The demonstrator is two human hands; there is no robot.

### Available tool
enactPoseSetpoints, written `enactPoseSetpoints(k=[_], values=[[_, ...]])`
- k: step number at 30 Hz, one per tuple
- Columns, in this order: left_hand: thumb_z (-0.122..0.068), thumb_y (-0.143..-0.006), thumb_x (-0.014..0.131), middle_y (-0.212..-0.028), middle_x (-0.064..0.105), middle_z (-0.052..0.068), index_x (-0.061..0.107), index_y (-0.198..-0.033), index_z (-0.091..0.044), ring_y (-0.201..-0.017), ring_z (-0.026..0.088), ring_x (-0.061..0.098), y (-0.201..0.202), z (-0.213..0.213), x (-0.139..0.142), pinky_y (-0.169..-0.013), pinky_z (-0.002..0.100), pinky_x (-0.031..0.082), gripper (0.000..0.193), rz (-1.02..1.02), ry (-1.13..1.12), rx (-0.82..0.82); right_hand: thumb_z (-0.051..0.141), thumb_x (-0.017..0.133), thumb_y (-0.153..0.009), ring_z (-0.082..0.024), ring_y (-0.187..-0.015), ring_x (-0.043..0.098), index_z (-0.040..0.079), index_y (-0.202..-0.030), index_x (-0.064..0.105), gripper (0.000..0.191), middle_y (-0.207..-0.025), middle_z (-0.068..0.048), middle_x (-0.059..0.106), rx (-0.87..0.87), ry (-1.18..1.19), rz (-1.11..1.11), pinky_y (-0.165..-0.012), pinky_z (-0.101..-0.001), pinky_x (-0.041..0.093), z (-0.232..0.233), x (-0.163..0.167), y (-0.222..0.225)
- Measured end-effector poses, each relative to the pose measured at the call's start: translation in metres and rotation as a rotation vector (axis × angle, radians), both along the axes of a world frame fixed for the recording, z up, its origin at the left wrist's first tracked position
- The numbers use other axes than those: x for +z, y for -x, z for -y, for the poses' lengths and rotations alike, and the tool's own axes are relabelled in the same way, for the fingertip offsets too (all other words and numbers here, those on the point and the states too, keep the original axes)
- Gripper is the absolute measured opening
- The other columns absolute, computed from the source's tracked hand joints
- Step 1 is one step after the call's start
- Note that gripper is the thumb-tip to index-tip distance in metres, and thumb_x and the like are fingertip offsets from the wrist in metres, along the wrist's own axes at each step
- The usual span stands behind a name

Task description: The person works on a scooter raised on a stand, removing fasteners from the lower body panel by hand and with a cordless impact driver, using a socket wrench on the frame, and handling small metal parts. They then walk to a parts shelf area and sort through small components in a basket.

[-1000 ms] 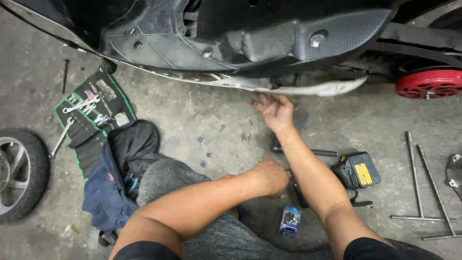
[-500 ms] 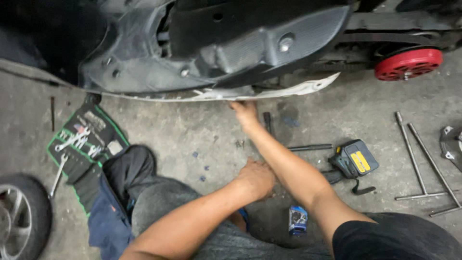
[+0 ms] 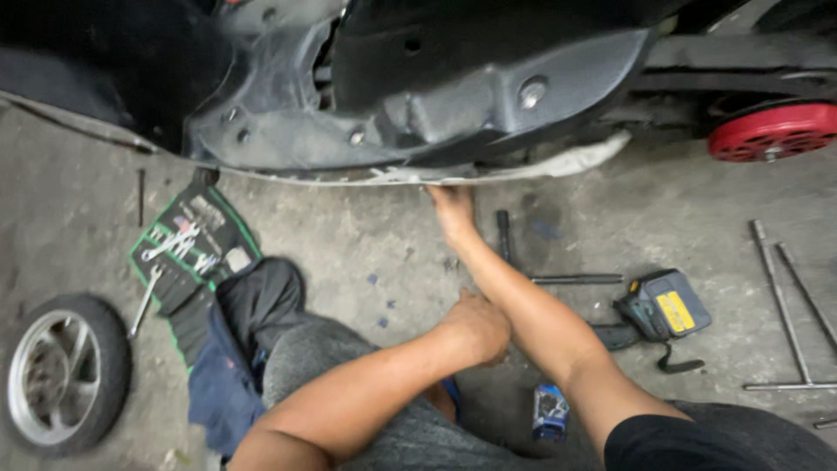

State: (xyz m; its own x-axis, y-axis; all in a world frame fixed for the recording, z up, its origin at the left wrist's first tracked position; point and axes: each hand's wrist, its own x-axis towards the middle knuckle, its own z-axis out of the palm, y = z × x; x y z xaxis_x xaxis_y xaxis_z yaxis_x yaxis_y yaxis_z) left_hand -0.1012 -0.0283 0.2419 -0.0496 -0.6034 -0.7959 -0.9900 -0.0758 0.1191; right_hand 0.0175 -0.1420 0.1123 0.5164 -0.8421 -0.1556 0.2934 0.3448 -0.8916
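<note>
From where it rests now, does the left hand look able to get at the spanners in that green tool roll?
Probably yes. The left hand rests by the knee, and only bare floor and dark cloth lie between it and the green tool roll; nothing blocks it, though it looks a stretch.

Two bare forearms, left hand (image 3: pixel 475 327) and right hand (image 3: pixel 453 209) ungloved, short black sleeve (image 3: pixel 689 445) on right arm, grey trousers (image 3: pixel 349 358)

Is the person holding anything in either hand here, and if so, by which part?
Right hand reaches under the vehicle's lower edge; its fingers are hidden, so a hold cannot be told. Left hand is a fist near the right forearm; nothing shows in it.
</note>
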Motion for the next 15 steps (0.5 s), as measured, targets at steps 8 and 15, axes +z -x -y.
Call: enactPoseSetpoints(k=[8,15], values=[[-0.043,-0.081,0.083,-0.138,0.055,0.026,0.063,-0.128,0.002,-0.129,0.040,0.054,-0.018,-0.017,0.006,-0.105,0.057,0.041,0.068,-0.052,-0.088,0.002,0.029,0.035,-0.110,-0.042,-0.119,0.060,0.003,-0.134,0.060,0.043,-0.133,-0.022,0.063,-0.008,0.821,-0.442,-0.102,-0.0472,0.048,-0.043,-0.017,-0.002],[-0.036,-0.092,0.071,-0.098,0.070,0.018,0.071,-0.106,-0.004,-0.087,0.038,0.070,-0.039,0.024,0.066,-0.074,0.050,0.055,0.036,-0.207,0.883,0.247,0.035,0.036,-0.107,-0.041,-0.113,0.055,0.003,-0.135,0.057,0.046,-0.128,-0.022,0.059,0.685,0.731,-0.449,-0.094,-0.0478,0.043,-0.057,-0.025,0.007]])
